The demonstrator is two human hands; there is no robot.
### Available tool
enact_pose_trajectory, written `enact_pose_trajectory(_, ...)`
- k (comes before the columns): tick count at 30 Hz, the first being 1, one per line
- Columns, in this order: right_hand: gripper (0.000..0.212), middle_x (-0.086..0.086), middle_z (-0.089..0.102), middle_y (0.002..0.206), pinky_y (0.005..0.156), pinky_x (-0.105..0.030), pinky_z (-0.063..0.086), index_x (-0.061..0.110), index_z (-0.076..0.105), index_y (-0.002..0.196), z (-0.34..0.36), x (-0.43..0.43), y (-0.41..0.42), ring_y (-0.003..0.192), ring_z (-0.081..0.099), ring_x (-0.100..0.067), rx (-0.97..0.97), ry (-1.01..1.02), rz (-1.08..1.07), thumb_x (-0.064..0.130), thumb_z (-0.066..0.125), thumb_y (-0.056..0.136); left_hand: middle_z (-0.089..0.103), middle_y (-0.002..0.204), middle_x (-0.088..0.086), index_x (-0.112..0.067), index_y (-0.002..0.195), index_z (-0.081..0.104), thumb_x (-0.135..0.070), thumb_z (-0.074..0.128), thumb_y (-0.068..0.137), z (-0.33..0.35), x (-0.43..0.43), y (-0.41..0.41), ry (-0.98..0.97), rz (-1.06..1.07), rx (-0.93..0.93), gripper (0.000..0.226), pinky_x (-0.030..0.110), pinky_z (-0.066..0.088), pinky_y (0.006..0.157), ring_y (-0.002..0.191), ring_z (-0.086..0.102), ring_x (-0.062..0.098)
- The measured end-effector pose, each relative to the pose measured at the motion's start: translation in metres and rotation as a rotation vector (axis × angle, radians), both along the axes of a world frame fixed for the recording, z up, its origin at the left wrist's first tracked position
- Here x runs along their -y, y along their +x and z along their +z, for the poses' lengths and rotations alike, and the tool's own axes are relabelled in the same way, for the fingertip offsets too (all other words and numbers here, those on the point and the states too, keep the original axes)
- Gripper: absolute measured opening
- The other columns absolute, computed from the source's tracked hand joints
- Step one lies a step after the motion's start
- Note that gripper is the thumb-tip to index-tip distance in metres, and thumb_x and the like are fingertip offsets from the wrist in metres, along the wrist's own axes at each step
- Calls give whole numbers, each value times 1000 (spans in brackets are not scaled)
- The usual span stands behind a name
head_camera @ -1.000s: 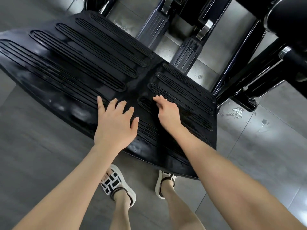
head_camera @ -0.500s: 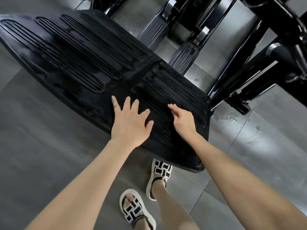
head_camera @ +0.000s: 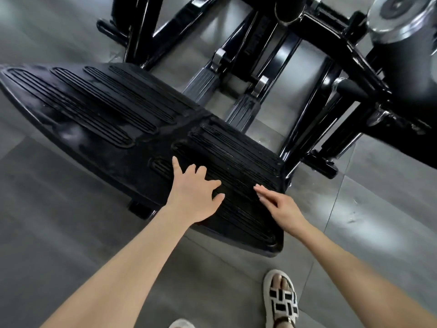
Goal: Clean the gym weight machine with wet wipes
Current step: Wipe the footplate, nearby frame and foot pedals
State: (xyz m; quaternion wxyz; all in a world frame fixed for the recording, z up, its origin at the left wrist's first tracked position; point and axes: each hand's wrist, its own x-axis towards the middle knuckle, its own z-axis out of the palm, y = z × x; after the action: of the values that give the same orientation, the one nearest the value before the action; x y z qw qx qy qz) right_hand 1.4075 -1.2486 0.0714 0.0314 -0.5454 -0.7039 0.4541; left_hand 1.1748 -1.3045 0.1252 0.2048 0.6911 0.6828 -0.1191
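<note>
Leaning over the machine's footplate (head_camera: 106, 119), both bare arms are stretched down to its right half, where the raised ribs (head_camera: 236, 147) run in long ovals. The left hand (head_camera: 194, 197) is laid flat on the plate with fingers spread and released, nothing being gripped in it. The right hand (head_camera: 283, 207) is held just beside it, fingers straight and close together, their tips at the ribs; whether they touch cannot be told. No wipe is seen in either hand, and whether one is hidden beneath the left palm cannot be told either. The plate is set low over the grey floor (head_camera: 47, 233), with the black frame (head_camera: 314, 31) rising behind it and one sandal (head_camera: 282, 301) planted near its right corner. The step in hand is judged to be the wiping of the footplate, taken at its right side. If no wipe is under the palm, one must first be fetched. For the next stroke, pressure must be put along the grooves rather than across them, so that dirt is drawn out of the channels, and the left half of the plate would then be reached by a shift of stance.
</note>
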Motion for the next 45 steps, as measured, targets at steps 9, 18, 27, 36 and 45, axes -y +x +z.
enact_pose_trajectory(9,29,4,67,112,88,-4,41,19,64,119,-14,-25,4,96,63,-2,-152,123,-2,15,58,91,33,149,-8,-44,138,35,-61,20,92,-7,-2,-2,38,19,7,51,62,-4,111,140,23,19)
enact_pose_trajectory(18,33,8,55,126,102,-8,33,12,65,117,-53,-61,-3,112,44,21,-260,182,339,-4,55,89,27,150,-16,-48,138,32,-64,13,89,-11,-9,-13,6,-29,-95,55,60,-6,112,141,18,9)
enact_pose_trajectory(27,27,8,73,92,86,-21,49,21,71,107,-66,-96,-72,87,66,0,-400,383,309,13,71,81,34,144,-21,-52,132,40,-63,16,87,-10,-11,-11,-11,62,-49,51,58,-5,113,138,23,5)
enact_pose_trajectory(36,28,7,56,130,104,-11,31,20,64,119,-79,-95,-48,120,45,8,-435,200,525,17,59,91,28,151,-11,-55,133,34,-67,14,86,-15,-14,22,-41,99,-143,52,60,-6,112,142,16,12)
enact_pose_trajectory(45,25,1,69,108,94,-15,45,6,72,100,-83,-90,-11,105,62,-3,-688,61,347,12,69,76,27,151,-13,-58,133,32,-74,-2,62,-15,-18,24,-41,106,-131,80,59,-7,112,143,13,11)
